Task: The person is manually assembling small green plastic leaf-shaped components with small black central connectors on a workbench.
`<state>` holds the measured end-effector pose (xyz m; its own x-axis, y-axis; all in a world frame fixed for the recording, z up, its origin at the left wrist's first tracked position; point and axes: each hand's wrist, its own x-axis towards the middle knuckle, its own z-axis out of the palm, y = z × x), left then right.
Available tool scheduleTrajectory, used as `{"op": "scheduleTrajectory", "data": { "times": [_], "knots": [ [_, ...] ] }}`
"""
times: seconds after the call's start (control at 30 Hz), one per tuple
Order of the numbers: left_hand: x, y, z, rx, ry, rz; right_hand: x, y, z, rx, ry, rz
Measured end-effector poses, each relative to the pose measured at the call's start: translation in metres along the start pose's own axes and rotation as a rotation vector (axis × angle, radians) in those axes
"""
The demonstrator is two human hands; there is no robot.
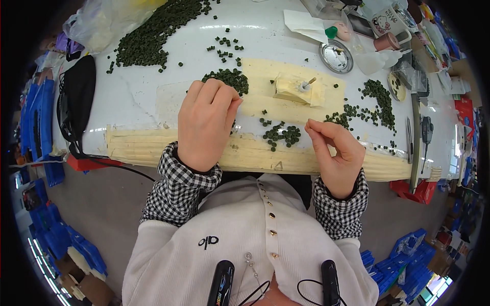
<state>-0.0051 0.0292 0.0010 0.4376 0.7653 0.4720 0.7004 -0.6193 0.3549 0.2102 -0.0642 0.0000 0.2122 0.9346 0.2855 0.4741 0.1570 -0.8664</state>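
Pinched thumb-to-fingertip, right hand [334, 150] grip; whether it holds anything, I cannot tell.
Left hand [206, 122] lies curled over green pellets [229, 79]; many remain scattered at twelve o'clock on the tabletop [138, 97].

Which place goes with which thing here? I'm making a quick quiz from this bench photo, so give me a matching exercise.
Things:
1. black pouch
2. round metal lid
3. big heap of dark green pellets
4. left hand

Places:
A. far right of the table, near the cups
B. far left part of the tabletop
C. left table edge
D. near edge, over cream strips

Pairs: 1-C, 2-A, 3-B, 4-D
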Motion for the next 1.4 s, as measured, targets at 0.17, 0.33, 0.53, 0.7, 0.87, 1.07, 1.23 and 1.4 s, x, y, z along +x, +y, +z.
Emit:
{"op": "scheduleTrajectory", "data": {
  "times": [0.17,0.33,0.53,0.7,0.87,1.07,1.23,1.4],
  "knots": [
    [-0.008,0.005,-0.004,-0.241,0.023,-0.15,-0.002,-0.004,0.005,0.288,-0.05,0.202],
    [-0.01,0.016,-0.014,-0.757,-0.001,-0.23,-0.001,-0.01,0.007,0.683,-0.148,0.433],
    [-0.019,0.028,-0.009,-1.317,-0.21,-0.408,-0.002,-0.007,0.014,0.887,-0.246,0.49],
    [-0.019,0.029,-0.008,-1.429,-0.291,-0.476,-0.002,-0.009,0.018,0.914,-0.248,0.494],
    [-0.021,0.03,-0.006,-1.493,-0.282,-0.51,-0.007,-0.012,0.025,0.781,-0.152,0.254],
    [-0.022,0.03,-0.005,-1.575,-0.313,-0.606,-0.005,-0.014,0.028,0.559,-0.111,0.068],
    [-0.022,0.03,-0.002,-1.622,-0.314,-0.617,-0.005,-0.014,0.031,0.498,-0.071,0.007],
    [-0.022,0.03,-0.001,-1.642,-0.343,-0.649,-0.007,-0.015,0.032,0.557,-0.058,0.072]
  ]
}}
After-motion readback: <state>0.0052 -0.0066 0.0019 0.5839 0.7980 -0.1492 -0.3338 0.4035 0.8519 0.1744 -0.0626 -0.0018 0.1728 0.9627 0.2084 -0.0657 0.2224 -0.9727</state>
